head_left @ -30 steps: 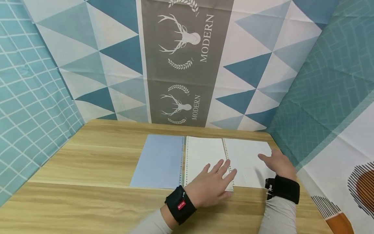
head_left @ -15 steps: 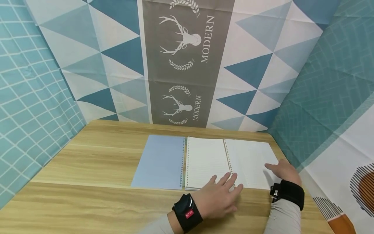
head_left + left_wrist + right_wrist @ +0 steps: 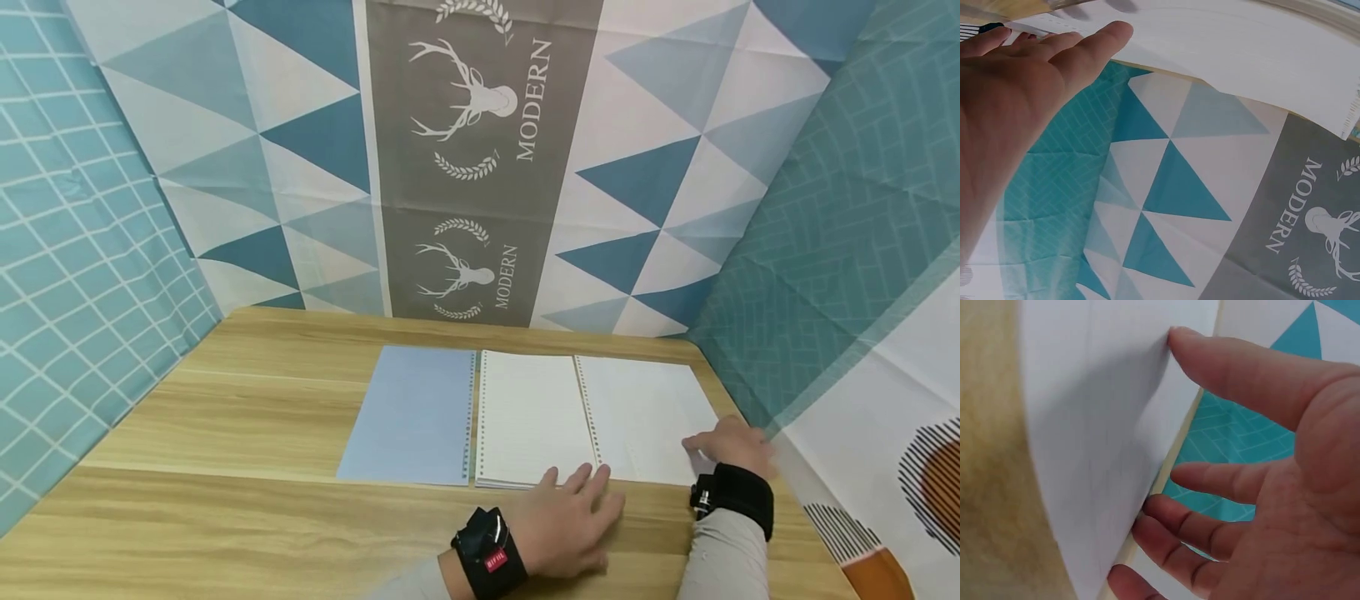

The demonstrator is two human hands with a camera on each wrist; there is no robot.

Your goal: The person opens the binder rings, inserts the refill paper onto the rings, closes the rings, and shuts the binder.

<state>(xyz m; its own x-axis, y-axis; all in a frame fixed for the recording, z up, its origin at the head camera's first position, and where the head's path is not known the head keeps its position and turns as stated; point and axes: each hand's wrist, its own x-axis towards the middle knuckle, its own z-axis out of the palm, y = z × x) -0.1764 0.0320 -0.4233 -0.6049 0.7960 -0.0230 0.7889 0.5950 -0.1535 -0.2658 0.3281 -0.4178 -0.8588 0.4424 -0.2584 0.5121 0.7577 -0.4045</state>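
Observation:
A spiral-type notebook lies opened flat in the head view. Its blue cover [image 3: 411, 417] is at the left, a stack of lined pages [image 3: 532, 417] in the middle, and a white sheet [image 3: 645, 417] at the right. My left hand [image 3: 572, 525] is by the near edge of the lined pages, fingers spread, holding nothing. At the white sheet's right edge, my right hand [image 3: 735, 448] has its thumb [image 3: 1229, 365] at the paper's surface. Its other fingers [image 3: 1175, 540] are along the sheet's edge, apart from the thumb. Whether the left fingertips touch the paper, I cannot tell.
The wooden table [image 3: 225, 433] extends left and in front of the notebook. A patterned cloth [image 3: 465, 167] hangs behind it, with a teal cloth [image 3: 840, 208] close along the right side and a blue checked one [image 3: 82, 208] at the left.
My left hand has drawn back toward me, uncovering more of the lined pages. My right hand has moved slightly nearer and right along the white sheet's edge, its thumb now lower.

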